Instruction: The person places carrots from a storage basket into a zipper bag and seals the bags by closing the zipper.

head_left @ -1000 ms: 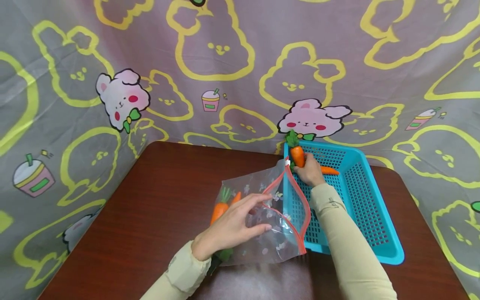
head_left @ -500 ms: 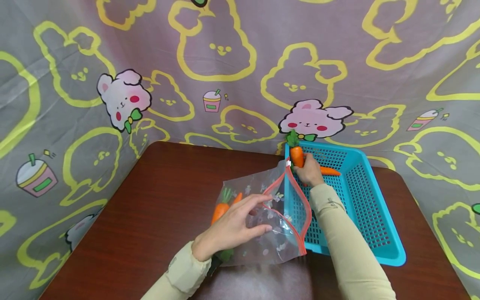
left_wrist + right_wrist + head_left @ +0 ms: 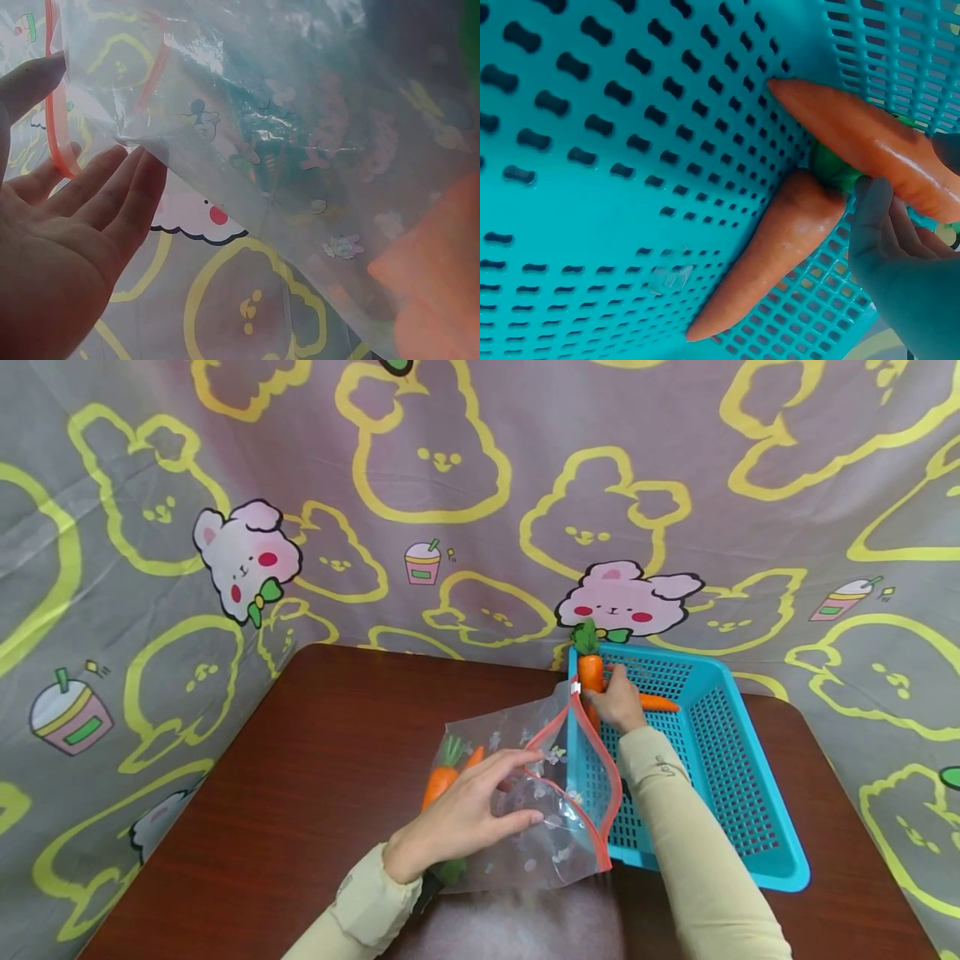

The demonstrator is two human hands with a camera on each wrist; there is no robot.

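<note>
In the head view my left hand point(image 3: 465, 814) lies at a clear plastic zip bag point(image 3: 521, 864), thumb and fingers spread along its gaping, red-edged mouth. The left wrist view shows my fingers point(image 3: 124, 184) touching the plastic near the red zip strip point(image 3: 64, 142). Inside the bag are orange carrots point(image 3: 441, 783), partly covered by that hand. My right hand point(image 3: 621, 697) is in the turquoise basket point(image 3: 757, 802), holding a leafy-topped carrot point(image 3: 590, 673) between thumb and fingers at the basket's left side. Another carrot point(image 3: 772, 255) lies in the basket beside it.
A dark brown table point(image 3: 322, 760) carries the bag and basket. The bag's mouth overlaps the basket's left rim. A grey patterned curtain point(image 3: 480, 460) hangs behind and beside the table.
The carrot in my right hand has turned from a slant to nearly upright in the head view. My left hand and the bag have stayed in place.
</note>
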